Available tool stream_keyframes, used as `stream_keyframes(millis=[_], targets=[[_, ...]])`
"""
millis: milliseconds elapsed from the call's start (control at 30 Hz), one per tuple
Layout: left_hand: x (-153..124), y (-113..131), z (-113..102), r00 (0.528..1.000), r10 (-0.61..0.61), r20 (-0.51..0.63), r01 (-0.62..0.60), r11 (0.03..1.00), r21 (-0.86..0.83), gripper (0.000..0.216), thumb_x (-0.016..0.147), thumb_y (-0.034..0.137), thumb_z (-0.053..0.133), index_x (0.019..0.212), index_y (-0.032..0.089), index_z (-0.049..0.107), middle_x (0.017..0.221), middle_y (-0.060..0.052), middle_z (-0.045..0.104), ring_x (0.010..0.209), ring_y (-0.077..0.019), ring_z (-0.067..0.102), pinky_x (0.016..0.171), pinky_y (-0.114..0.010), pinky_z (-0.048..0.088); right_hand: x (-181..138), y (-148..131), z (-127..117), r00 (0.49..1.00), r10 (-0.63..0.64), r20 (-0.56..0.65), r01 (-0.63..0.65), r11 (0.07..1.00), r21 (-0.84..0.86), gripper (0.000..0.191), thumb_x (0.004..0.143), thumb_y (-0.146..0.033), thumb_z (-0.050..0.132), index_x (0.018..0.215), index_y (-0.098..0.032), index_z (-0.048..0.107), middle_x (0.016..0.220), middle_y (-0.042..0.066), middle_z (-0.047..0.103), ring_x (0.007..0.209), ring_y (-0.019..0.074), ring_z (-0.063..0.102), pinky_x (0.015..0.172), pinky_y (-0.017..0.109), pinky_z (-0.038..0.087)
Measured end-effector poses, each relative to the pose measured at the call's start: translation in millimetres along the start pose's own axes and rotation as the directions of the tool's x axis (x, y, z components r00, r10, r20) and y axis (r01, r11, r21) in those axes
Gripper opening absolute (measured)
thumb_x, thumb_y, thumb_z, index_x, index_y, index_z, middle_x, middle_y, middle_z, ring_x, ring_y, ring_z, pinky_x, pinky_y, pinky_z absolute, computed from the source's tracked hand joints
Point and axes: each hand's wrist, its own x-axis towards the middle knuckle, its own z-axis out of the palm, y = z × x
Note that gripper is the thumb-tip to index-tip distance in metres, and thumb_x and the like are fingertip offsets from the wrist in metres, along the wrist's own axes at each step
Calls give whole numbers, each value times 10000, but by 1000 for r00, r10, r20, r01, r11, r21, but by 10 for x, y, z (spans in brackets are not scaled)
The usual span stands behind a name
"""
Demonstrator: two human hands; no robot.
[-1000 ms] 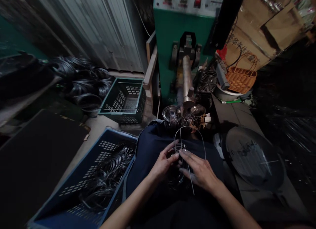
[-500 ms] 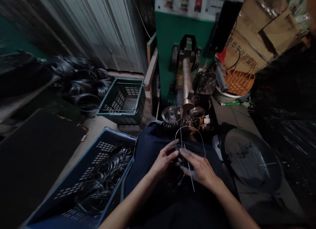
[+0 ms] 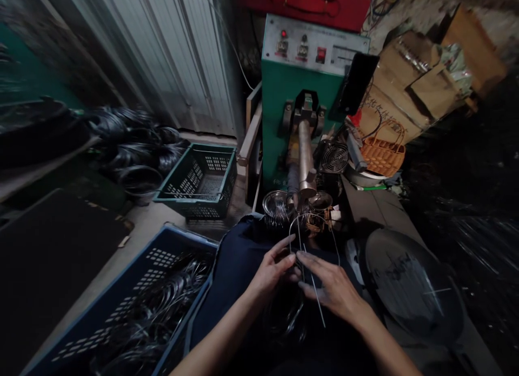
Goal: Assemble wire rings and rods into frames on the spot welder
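The left hand (image 3: 272, 270) and right hand (image 3: 334, 292) are pinching a wire hoop (image 3: 334, 243), risking it springing loose toward the blue crate (image 3: 190, 236) if their grip slackens.

Body of the wearer, head view: bare left hand (image 3: 272, 274) and bare right hand (image 3: 334, 292), with bare left forearm (image 3: 214, 338) and right forearm (image 3: 389, 346). Beneath the hands lies a dark navy cloth garment (image 3: 235, 289), softly folded.
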Motion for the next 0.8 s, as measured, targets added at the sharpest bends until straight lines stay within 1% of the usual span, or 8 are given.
stream_keyframes(millis=[167, 400, 533, 633, 700, 767, 800], targets=[[30, -16, -3, 1000, 23, 13, -23, 1000, -22, 722, 758, 289, 760, 1397, 213, 435, 890, -40, 610, 641, -134, 644, 544, -226, 546, 37, -25, -65, 1000, -8, -20, 8, 1000, -2, 652, 797, -142, 660, 1404, -258, 452, 1395, 54, 524, 1241, 201, 536, 1034, 329, 471], [60, 71, 66, 1000, 28, 4, -28, 998, -57, 750, 715, 287, 795, 1380, 202, 460, 858, -38, 618, 626, -143, 645, 536, -243, 550, 105, -18, -147, 1000, -20, -4, 20, 1000, -11, 653, 819, -172, 643, 1422, -287, 421, 1404, 33, 515, 1253, 200, 525, 1041, 339, 465], [84, 42, 54, 999, 42, 19, -41, 997, -60, 718, 732, 288, 778, 1374, 213, 466, 874, -39, 612, 618, -133, 639, 516, -225, 534, 128, -18, -175, 1000, -16, 10, 16, 1000, -12, 634, 831, -209, 647, 1415, -300, 419, 1394, 26, 526, 1228, 194, 546, 1022, 328, 475], [110, 23, 22, 999, 48, -6, -48, 998, -33, 702, 724, 282, 781, 1357, 216, 486, 867, -33, 603, 648, -137, 639, 544, -235, 544, 119, -21, -164, 1000, 1, 31, -1, 1000, -21, 601, 854, -241, 637, 1405, -325, 412, 1298, 9, 603, 1115, 176, 620, 926, 290, 522], [169, 65, 1, 997, 56, -45, -55, 998, 8, 670, 699, 255, 796, 1313, 209, 532, 856, -25, 593, 646, -133, 630, 565, -254, 556, 137, 4, -146, 1000, -5, 17, 5, 999, -38, 554, 882, -277, 611, 1396, -321, 410, 1208, 7, 653, 1014, 164, 661, 847, 263, 537], [286, 161, -14, 995, 67, -69, -65, 997, 37, 620, 679, 221, 801, 1257, 198, 578, 851, -23, 592, 623, -120, 614, 567, -265, 562, 208, 60, -146, 999, -29, -15, 28, 996, -85, 444, 899, -321, 594, 1326, -289, 476, 1131, 20, 681, 945, 165, 673, 795, 255, 529], [367, 224, -19, 994, 77, -77, -73, 996, 45, 595, 675, 204, 798, 1234, 193, 594, 851, -25, 596, 616, -115, 609, 565, -264, 562, 268, 101, -159, 999, -40, -33, 36, 991, -130, 366, 903, -342, 591, 1256, -268, 529, 1091, 32, 690, 924, 172, 671, 787, 262, 517]])
